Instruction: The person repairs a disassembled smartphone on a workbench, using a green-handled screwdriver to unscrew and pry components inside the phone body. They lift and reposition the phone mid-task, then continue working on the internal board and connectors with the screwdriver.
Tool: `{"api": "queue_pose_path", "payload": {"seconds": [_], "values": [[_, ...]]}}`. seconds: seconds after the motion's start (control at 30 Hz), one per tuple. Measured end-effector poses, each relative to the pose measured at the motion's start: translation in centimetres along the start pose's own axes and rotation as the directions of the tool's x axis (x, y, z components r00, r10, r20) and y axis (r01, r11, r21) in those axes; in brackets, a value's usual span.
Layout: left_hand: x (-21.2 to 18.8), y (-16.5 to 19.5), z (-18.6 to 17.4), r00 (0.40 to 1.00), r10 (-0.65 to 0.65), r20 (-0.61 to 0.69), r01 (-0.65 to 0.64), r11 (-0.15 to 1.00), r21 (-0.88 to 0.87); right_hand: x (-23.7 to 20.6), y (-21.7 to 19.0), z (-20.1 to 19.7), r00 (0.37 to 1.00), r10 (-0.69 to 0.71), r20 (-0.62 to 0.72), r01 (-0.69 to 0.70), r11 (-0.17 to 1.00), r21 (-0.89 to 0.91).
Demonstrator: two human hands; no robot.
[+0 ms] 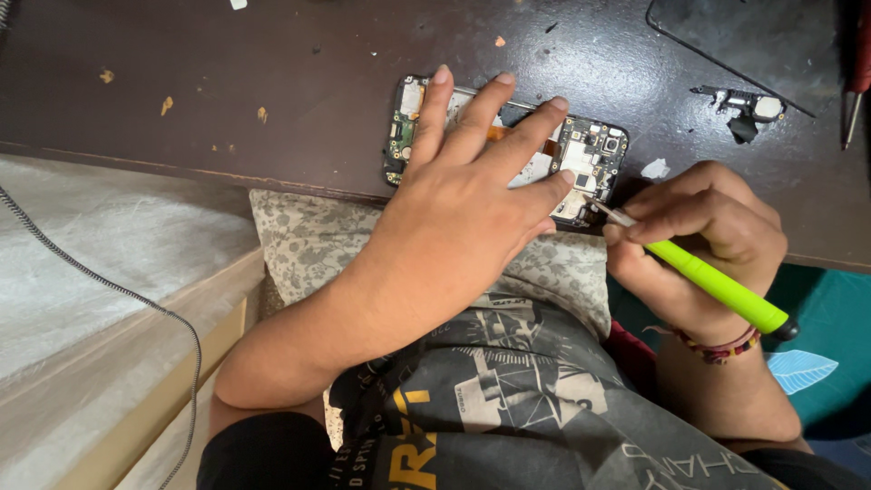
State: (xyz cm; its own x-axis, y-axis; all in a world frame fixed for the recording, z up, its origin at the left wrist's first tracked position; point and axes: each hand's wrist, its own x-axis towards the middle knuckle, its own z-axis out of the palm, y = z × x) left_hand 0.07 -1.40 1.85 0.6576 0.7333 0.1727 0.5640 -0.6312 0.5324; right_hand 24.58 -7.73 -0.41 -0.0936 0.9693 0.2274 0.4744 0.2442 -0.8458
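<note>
An opened phone [594, 154] with bare circuit boards lies at the near edge of a dark brown table [272, 82]. My left hand [458, 209] lies flat on top of it with fingers spread, pressing it down and hiding its middle. My right hand [703, 236] grips a screwdriver with a bright green handle [717, 283]. Its metal tip touches the phone's lower right corner, beside the camera module.
A flat dark panel [753, 41] lies at the table's far right with a small loose part [753, 109] beside it. A red-handled tool [855, 82] rests at the right edge. A patterned cushion [308, 240] lies under my arm. A braided cable [118, 290] crosses the white surface at left.
</note>
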Motion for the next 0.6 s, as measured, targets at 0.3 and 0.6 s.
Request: {"api": "queue_pose_path", "payload": {"seconds": [0.3, 0.6], "values": [[0.1, -0.01, -0.04, 1.0, 0.011, -0.004, -0.011, 1.0, -0.003, -0.11, 0.31, 0.02, 1.0, 0.013, -0.013, -0.012, 0.999, 0.029], [-0.02, -0.07, -0.02, 1.0, 0.005, -0.001, -0.005, 1.0, -0.007, 0.12, 0.17, 0.09, 1.0, 0.029, -0.013, -0.029, 1.0, -0.006]]}}
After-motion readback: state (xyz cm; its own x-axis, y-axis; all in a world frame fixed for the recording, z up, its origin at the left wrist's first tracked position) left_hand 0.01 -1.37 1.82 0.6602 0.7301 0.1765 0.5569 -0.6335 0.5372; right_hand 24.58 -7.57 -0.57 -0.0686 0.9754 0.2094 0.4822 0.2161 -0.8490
